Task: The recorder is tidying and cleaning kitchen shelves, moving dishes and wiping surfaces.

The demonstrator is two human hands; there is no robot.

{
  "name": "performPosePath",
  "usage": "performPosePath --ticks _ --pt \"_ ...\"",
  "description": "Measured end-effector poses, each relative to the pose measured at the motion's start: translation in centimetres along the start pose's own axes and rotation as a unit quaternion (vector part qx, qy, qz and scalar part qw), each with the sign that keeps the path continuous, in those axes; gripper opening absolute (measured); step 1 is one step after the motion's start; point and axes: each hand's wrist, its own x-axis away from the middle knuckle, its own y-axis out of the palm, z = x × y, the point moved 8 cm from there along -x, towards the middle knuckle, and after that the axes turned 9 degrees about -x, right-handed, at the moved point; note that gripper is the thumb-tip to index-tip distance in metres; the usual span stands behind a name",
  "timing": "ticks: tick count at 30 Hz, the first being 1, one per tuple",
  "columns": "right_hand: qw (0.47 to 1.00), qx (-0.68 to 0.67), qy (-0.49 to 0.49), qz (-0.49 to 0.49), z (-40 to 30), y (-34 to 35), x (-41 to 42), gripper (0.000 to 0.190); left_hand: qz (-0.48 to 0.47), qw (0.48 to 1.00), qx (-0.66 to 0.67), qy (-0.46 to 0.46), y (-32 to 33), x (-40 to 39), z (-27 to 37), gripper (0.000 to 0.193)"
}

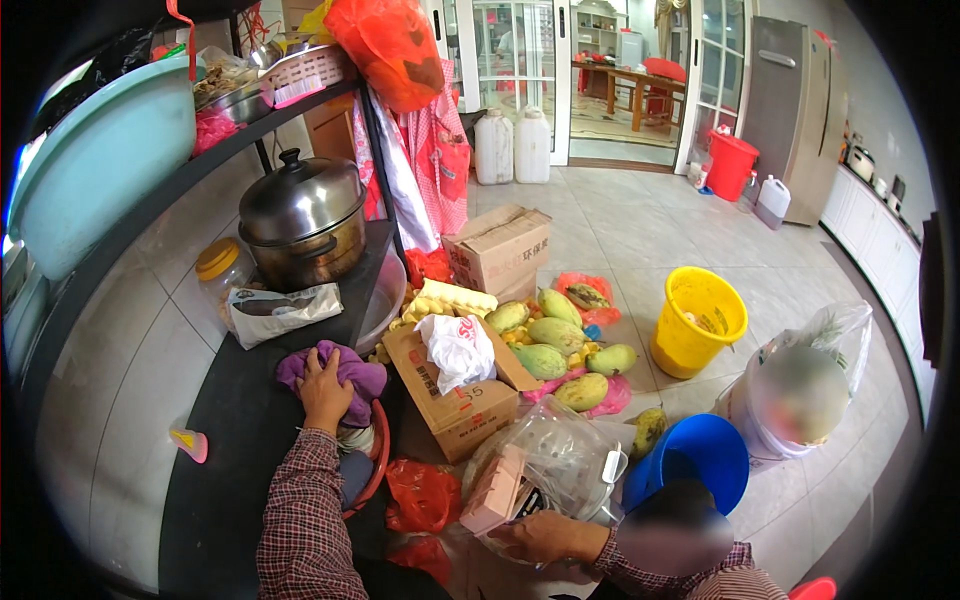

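My left hand (pixel 327 390) lies over a crumpled purple cloth (pixel 365 373) on the black lower shelf (pixel 217 450), its fingers gripping the fabric. Just below the cloth, a red plastic basin (pixel 380 450) holds something pale and a dark blue item. At the lower middle, my right hand (pixel 551 536) holds the lower end of a tilted pink carton (pixel 493 489); its fingertips are partly hidden. A dark item with writing shows at the carton's side. Behind it is a clear plastic container or bag (pixel 574 442) with a white handle.
A cardboard box (pixel 472 412) with a white bag on top stands between my hands. Several green mangoes (pixel 555 335) lie beyond it. Yellow (pixel 690 352) and blue (pixel 645 472) buckets stand to the right. A lidded steel pot (pixel 304 225) and a pink-yellow scraper-like object (pixel 190 444) sit on the shelf.
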Motion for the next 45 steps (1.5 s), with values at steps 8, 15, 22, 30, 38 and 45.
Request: performPosePath --ticks 8,15,22,30,38,45 --pt "0.995 -0.027 -0.051 0.079 3.3 1.8 -0.2 0.047 0.168 0.981 -0.056 0.079 -1.8 0.2 3.2 0.061" --pt "0.995 -0.025 -0.063 0.077 1.3 0.7 0.2 0.045 -0.031 0.998 -0.050 0.016 2.1 0.0 -0.5 0.082" --pt "0.999 -0.032 -0.017 0.025 2.5 0.6 0.1 0.049 0.092 0.984 0.023 0.154 -2.7 4.2 2.2 0.071" --pt "0.988 -0.059 -0.096 0.107 -3.8 -3.7 -0.8 0.039 -0.006 0.994 -0.076 0.080 -6.1 14.9 -3.7 0.078" --pt "0.989 -0.082 -0.090 0.088 -3.3 -4.6 0.5 0.040 -0.075 0.993 -0.084 0.038 -8.5 22.6 -4.0 0.075" --pt "0.984 -0.073 -0.124 0.109 -3.5 -4.0 -0.5 0.037 -0.116 0.983 -0.140 -0.035 -12.2 32.0 -7.0 0.068"
